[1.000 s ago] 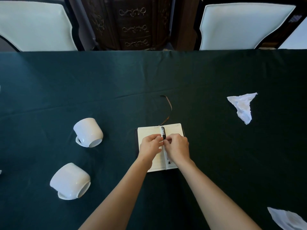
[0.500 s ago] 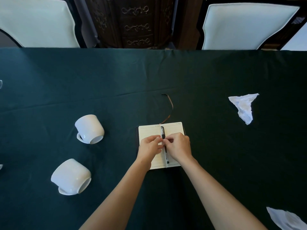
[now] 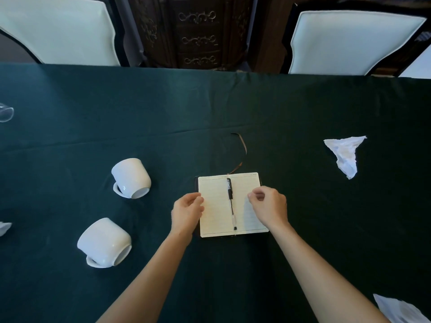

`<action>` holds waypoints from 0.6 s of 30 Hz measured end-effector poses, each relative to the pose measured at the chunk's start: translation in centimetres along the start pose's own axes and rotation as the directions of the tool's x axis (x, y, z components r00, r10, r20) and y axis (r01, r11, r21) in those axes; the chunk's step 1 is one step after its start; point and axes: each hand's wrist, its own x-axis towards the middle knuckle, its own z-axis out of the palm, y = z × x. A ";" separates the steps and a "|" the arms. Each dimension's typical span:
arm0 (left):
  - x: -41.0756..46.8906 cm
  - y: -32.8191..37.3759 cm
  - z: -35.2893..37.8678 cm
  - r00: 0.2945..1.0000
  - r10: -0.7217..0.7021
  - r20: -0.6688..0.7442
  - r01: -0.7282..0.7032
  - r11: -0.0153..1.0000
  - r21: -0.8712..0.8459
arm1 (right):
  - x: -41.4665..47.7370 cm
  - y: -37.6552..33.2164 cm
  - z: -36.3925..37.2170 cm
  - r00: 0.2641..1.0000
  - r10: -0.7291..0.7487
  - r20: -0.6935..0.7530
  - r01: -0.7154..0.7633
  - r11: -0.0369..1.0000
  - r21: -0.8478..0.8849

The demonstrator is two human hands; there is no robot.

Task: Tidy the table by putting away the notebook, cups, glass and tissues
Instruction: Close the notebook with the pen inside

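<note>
Our left hand (image 3: 187, 212) sits at the left edge of the open notebook (image 3: 215, 206), fingers curled loosely with nothing between them; the fingertips lie at the margin of the left page, though we cannot tell whether they press on the paper. Our right hand (image 3: 269, 207) hovers over the right page, thumb and forefinger drawn close together but pinching nothing — it casts a soft shadow on the lines below.

The notebook lies flat on the dark green tablecloth (image 3: 210, 108), directly between our two hands. A black-capped pen (image 3: 231, 202) rests along the centre fold, apart from both hands. A brown ribbon bookmark (image 3: 242, 150) curls away from the top of the spine onto the cloth.

To our left, two white cups lie tipped on their sides with their mouths turned toward us: the farther cup (image 3: 130, 177) near the notebook's top edge, the nearer cup (image 3: 103, 242) lower down, each with its handle against the cloth. The glass (image 3: 5, 114) shows only as a clear rim at the far left edge. One crumpled tissue (image 3: 345, 155) lies well to the right of the notebook; a second tissue (image 3: 396, 310) is cut off at the lower right corner, and a white scrap (image 3: 3, 227) shows at the left edge — too little of it to name.

Two white-cushioned chairs (image 3: 349, 43) stand beyond the far side of the table.
</note>
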 end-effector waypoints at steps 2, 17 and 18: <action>0.1 -0.5 -1.1 0.998 -0.002 -0.056 0.004 0.999 0.040 | 0.2 0.7 -0.2 0.999 0.021 -0.027 -0.022 1.000 -0.020; 0.7 0.2 -1.8 0.998 -0.069 -0.004 0.069 0.997 -0.035 | 0.7 2.1 -1.5 0.962 0.270 0.036 -0.270 0.930 0.249; 0.6 0.5 -1.9 0.998 -0.064 0.012 0.065 0.997 -0.037 | 0.7 2.3 -1.5 0.956 0.289 0.053 -0.292 0.917 0.273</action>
